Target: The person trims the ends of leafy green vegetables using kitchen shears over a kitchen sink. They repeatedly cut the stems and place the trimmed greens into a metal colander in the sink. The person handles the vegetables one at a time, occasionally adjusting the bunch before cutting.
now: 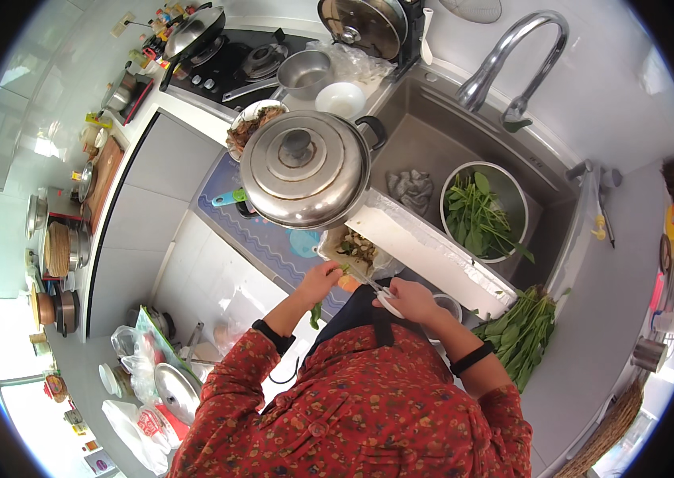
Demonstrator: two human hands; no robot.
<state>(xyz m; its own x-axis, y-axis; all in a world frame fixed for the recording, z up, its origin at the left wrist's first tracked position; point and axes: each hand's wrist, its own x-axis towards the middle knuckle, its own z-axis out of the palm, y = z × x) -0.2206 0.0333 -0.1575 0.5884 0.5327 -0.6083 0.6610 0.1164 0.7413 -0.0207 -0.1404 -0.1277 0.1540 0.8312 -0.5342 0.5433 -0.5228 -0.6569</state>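
Note:
My left hand (318, 281) is closed on a green leafy vegetable stem. One leafy end (315, 315) hangs below the wrist, and a short green tip shows past the fingers. My right hand (413, 302) grips white-handled scissors (391, 303), whose blades point towards the left hand. Whether the blades touch the stem is hard to tell. Just beyond both hands sits a bag-lined container (380, 263) with food scraps (358, 246) in it. An orange object (347, 283), partly hidden, lies between the hands.
A lidded steel pot (307, 173) stands beyond the scraps. In the sink (414, 119), a steel basin (525, 206) holds leafy greens (477, 218) beside a grey cloth (410, 190). More greens (519, 334) lie right of my arm. A gas hob (235, 57) is at the back left.

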